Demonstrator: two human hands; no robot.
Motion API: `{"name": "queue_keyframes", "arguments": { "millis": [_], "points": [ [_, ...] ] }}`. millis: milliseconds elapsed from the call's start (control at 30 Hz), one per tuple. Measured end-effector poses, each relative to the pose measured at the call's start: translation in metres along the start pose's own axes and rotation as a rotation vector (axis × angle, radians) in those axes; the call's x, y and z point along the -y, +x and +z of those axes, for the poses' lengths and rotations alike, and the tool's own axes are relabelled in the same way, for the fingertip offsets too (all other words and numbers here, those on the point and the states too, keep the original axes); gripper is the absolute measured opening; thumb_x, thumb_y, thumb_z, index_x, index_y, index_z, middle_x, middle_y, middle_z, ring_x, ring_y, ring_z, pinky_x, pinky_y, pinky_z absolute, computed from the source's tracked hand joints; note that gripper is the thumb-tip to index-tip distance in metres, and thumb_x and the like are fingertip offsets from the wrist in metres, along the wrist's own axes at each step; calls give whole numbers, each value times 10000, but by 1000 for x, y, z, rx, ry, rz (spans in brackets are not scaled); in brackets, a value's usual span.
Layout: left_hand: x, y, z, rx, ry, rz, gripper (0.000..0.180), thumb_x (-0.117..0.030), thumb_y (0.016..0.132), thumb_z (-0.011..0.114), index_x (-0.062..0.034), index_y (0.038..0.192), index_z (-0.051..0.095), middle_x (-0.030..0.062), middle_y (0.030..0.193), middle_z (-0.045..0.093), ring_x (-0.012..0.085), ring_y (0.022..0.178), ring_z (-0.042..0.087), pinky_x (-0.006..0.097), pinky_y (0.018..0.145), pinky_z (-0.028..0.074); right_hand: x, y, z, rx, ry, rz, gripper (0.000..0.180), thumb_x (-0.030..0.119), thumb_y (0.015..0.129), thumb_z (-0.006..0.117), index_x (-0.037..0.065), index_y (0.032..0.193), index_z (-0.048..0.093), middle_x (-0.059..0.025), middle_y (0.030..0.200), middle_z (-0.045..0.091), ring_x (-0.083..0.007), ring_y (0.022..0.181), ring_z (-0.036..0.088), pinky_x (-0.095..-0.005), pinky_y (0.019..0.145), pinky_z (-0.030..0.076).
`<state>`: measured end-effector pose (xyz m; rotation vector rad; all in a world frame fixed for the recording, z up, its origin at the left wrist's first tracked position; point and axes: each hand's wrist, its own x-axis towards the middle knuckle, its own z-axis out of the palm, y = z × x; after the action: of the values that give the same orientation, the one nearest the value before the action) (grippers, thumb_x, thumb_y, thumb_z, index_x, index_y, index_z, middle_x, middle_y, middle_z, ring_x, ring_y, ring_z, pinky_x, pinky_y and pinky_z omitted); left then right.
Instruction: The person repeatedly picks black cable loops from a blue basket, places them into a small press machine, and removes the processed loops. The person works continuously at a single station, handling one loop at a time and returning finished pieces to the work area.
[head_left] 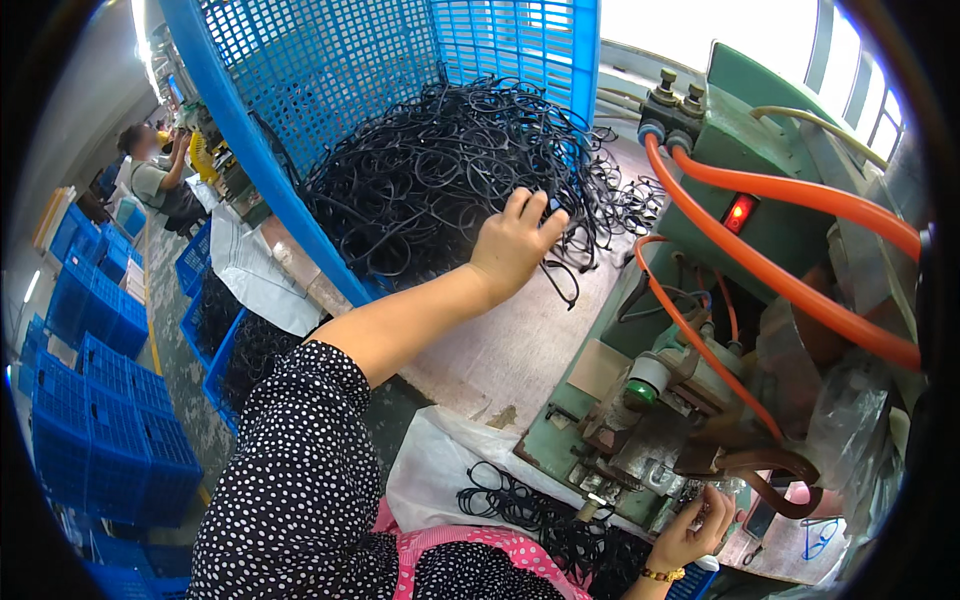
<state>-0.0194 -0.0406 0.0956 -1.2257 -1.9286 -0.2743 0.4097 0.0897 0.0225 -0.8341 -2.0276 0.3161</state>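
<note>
My left hand (515,243) reaches over the front edge of a big heap of black plastic eyeglass frames (420,170). Its fingers are curled at the heap, closed on a black eyeglass frame (567,285) whose loop shows below the hand. The heap spills from a blue lattice crate (340,265) tipped on its side on the worktable (470,360). At lower right my right hand (692,528), with a beaded bracelet at its wrist, is beside the metal fixture (640,465) of a green machine. Its fingers are bent together; what they hold, if anything, is hidden.
Orange hoses (800,280) arch over the green machine (760,160), which has a lit red switch (739,213). More black frames (530,515) lie near my lap by a white sheet (440,465). Stacked blue crates (110,430) and a seated person (160,175) are at left.
</note>
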Motion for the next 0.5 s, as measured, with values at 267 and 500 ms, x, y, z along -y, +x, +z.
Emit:
{"name": "queue_keyframes", "arguments": {
  "millis": [267,500],
  "points": [
    [16,-23,7,151,148,261,384,-150,797,635,-167,1175,572,147,1269,519,315,1223,472,305,650,528,1,1,0,0,9,11,178,-22,903,589,-43,1069,650,-198,1079,619,-344,993,601,-400,835,480],
    [26,20,-48,630,18,114,807,-109,706,768,-241,1433,444,169,1521,336,371,1354,420,422,925,544,-3,-1,0,18,32,49,172,-28,913,583,-20,1068,658,-183,1066,644,-365,1073,593,-430,943,459]
  ]
}}
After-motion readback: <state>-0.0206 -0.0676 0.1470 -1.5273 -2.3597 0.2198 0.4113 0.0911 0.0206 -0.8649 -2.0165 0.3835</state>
